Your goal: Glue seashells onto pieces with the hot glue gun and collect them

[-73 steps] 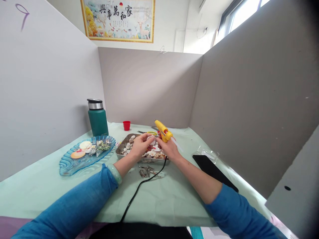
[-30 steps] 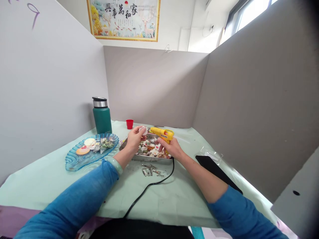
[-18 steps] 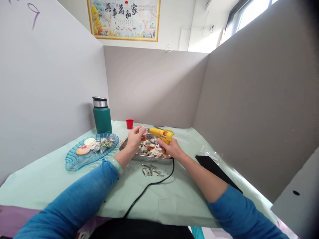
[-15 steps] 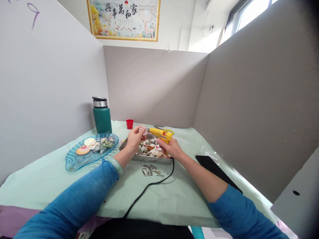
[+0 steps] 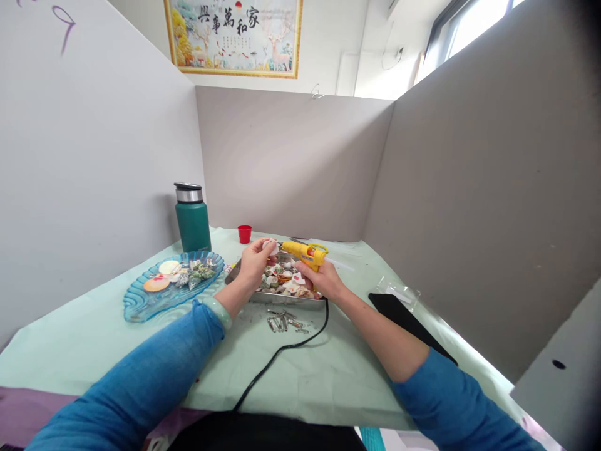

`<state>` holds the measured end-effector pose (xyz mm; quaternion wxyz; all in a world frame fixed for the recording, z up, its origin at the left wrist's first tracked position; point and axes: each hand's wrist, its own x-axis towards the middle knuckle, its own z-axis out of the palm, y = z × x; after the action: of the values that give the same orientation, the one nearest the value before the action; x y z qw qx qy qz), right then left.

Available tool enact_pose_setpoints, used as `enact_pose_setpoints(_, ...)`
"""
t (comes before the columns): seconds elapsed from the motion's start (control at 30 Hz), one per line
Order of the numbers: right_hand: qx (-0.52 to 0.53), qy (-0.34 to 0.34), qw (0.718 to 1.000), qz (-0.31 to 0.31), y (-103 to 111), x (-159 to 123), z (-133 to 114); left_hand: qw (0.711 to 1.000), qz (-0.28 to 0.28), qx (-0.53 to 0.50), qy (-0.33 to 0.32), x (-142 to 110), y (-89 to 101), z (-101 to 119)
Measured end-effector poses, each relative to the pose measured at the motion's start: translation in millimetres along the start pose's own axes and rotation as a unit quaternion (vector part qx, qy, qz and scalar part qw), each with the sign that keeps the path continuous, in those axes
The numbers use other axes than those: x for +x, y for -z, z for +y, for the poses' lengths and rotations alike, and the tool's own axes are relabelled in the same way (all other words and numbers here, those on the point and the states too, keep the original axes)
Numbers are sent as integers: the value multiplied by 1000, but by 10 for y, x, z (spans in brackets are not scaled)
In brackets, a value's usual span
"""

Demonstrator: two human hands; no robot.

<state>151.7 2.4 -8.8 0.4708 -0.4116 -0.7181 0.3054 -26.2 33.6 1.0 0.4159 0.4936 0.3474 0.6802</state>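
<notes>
My left hand is raised over the metal tray and pinches a small pale shell between its fingertips. My right hand grips a yellow glue gun whose nozzle points left, almost touching the shell. The gun's black cord runs down across the table toward me. The tray holds several mixed shells. A few small metal clips lie on the cloth just in front of the tray.
A blue glass dish with shells sits at the left, with a green flask behind it. A small red cup stands at the back. A black phone and clear wrapping lie at the right. Grey partitions wall the table on three sides.
The glue gun swung from tilted upward to level, nozzle toward the shell. My left hand lifted the shell up off the tray. In the last second both hands barely moved.
</notes>
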Motion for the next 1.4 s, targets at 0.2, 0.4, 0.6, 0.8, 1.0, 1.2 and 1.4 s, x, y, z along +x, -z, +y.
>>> enact_pose_setpoints(0.2,1,-4,1000,2,-6,-5,-13,1000,-2,3,-2,-3,-1,3)
enact_pose_setpoints(0.4,-13,-6,1000,3,-2,-7,-18,1000,-3,5,-4,-7,-2,4)
enact_pose_setpoints(0.6,-18,-17,1000,1,-11,1,-9,1000,2,6,-5,-13,-6,9)
enact_pose_setpoints(0.8,-23,-30,999,-12,3,-12,-52,1000,5,3,-6,-9,-7,7)
enact_pose_setpoints(1.0,-38,-26,999,-10,-3,-3,-33,1000,9,5,-6,0,-6,-4)
enact_pose_setpoints(1.2,-39,-27,999,-11,-11,6,-11,1000,6,4,-7,1,-6,-6)
enact_pose_setpoints(1.4,-37,-33,999,-13,-6,-3,-28,1000,11,8,-5,-5,-10,5)
